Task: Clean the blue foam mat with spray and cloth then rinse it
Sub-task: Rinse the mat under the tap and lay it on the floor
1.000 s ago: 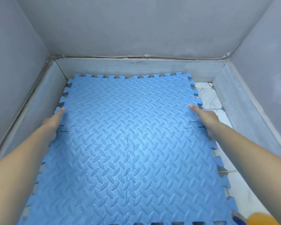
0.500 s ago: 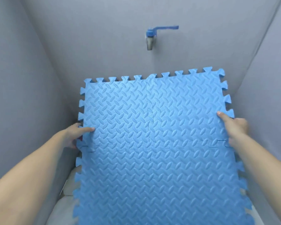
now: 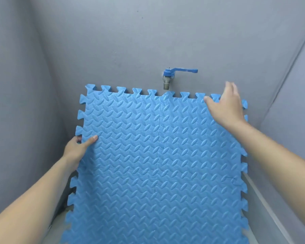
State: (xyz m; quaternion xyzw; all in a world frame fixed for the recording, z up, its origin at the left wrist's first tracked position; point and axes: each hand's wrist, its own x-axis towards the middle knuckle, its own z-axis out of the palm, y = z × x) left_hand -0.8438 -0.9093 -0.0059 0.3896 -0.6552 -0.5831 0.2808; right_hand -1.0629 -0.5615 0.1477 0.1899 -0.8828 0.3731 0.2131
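The blue interlocking foam mat (image 3: 158,155) stands propped against the grey wall, top edge under the blue-handled metal tap (image 3: 167,80) at twelve o'clock — likely for rinsing. The left hand (image 3: 77,148) pinches its nine-o'clock edge; the right hand (image 3: 225,104) lies flat, released, at one o'clock — steadying it.

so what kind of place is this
Probably a wash bay or utility corner: bare grey walls close in on three sides, and a tap with a blue lever sticks out of the back wall just above the blue foam mat.
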